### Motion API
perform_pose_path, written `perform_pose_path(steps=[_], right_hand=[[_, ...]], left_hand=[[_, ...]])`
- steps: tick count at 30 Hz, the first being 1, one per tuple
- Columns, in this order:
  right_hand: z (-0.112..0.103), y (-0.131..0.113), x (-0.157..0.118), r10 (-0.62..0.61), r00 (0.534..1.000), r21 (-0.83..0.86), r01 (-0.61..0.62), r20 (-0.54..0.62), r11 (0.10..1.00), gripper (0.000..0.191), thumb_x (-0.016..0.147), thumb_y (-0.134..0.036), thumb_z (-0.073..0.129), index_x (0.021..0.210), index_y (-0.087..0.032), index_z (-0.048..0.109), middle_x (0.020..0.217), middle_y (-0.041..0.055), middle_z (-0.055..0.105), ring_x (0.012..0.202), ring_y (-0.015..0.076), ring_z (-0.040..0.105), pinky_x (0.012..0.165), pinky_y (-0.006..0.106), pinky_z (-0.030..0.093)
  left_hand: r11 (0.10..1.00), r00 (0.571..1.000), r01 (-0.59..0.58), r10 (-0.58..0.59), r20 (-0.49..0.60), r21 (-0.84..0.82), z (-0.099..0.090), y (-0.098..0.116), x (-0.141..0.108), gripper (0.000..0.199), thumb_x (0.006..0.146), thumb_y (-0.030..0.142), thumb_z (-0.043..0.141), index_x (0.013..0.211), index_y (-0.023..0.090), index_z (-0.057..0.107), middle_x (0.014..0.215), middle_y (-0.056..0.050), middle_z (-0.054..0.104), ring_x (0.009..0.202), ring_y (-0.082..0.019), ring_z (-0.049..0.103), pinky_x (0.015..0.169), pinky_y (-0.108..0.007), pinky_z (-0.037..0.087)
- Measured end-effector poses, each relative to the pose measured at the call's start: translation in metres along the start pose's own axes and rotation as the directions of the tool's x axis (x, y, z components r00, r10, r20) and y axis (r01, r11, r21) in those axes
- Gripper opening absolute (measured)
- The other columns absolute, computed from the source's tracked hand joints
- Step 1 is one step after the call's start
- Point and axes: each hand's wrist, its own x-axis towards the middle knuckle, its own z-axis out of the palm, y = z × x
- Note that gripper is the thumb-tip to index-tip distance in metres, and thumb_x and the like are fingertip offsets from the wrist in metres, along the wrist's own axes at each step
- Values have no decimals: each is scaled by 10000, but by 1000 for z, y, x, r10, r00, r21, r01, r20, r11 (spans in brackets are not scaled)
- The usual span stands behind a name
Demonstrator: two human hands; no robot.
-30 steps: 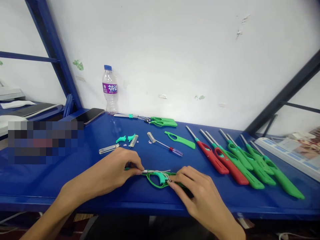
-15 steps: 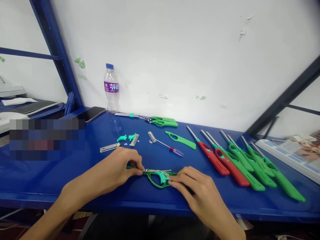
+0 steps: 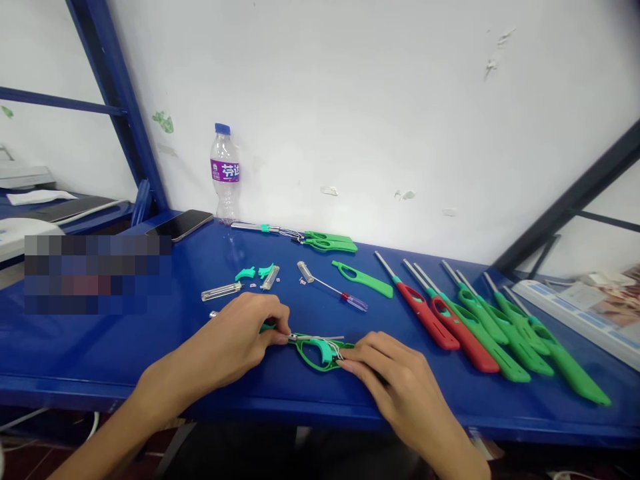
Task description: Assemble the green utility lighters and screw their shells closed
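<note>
While the left hand (image 3: 257,327) pinches a metal tube (image 3: 293,339) — fingers closed — the right hand (image 3: 395,373) grips the green lighter casing (image 3: 313,365).

bottle (image 3: 229,202) | purple label (image 3: 225,171) | white "芬达" | second character partly curved away

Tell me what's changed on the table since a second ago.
The left hand has shifted slightly right, and a small metal tip now shows behind it. Nothing was let go: that hand still pinches the metal part, while the right hand keeps hold of the green casing. The screwdriver and lighters stayed put.
</note>
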Motion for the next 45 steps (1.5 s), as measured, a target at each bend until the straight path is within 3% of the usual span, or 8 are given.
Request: perform_pose_path(steps=[5,16,21,25,29,32,35,45], right_hand=[[-1,-1,0,17,1000,20,-17,19,1000,205,1097,-264,521,1100,-256,726,974,5,713,857,179,655,798,325,480],[3,3,-3,84,995,26,-85,53,996,250,1114,-297,468,1060,-254,708,983,22,691,876,201,655,791,328,493],[-16,-3,7,147,986,-12,-146,81,989,170,1069,-362,579,1039,-285,728,989,-6,750,882,202,719,808,322,529],[-34,-21,26,150,989,-237,-144,7,961,233,1017,-399,667,1231,-310,694,1188,12,759,1035,273,733,856,401,554],[-32,-37,41,134,974,-277,-80,184,958,379,977,-375,730,1332,-259,670,1355,70,695,1225,321,661,1033,483,517],[-26,-44,48,211,919,-248,-130,335,960,290,977,-312,736,1261,-256,711,1251,55,727,1142,300,692,1008,466,524],[-25,-49,52,249,891,-265,-154,380,952,165,984,-257,727,1147,-241,740,1136,42,743,1067,279,708,945,422,527],[-15,-46,48,239,911,-322,-128,335,938,151,955,-195,752,1087,-244,697,1043,18,744,944,282,712,797,412,475]], left_hand=[[998,998,57,-55,36,-42,-2,-5,0,119,927,275,652,819,284,702,971,48,731,994,-208,647,853,-326,451],[997,999,20,-22,-24,-80,9,-6,1,144,946,263,606,805,244,629,932,22,688,927,-211,604,795,-329,418],[996,998,37,-40,-38,-78,11,-5,2,114,927,236,600,821,243,641,948,9,696,960,-225,611,836,-342,424],[998,1000,10,-12,-28,-60,9,-4,4,130,925,249,602,804,241,649,927,5,699,922,-224,623,795,-340,419],[1000,1000,3,-4,-23,-21,9,-4,3,137,915,204,590,796,232,650,914,-1,698,909,-220,629,788,-340,414],[1000,1000,0,0,-21,-3,10,-4,2,151,919,177,577,792,228,642,904,-1,692,899,-214,625,782,-338,409],[1000,1000,-7,7,-25,15,10,-5,1,152,921,167,585,795,228,643,900,0,688,898,-213,621,783,-338,404],[997,997,-76,76,0,2,12,-12,3,151,935,144,567,819,228,614,904,-2,662,876,-208,599,776,-342,391]])
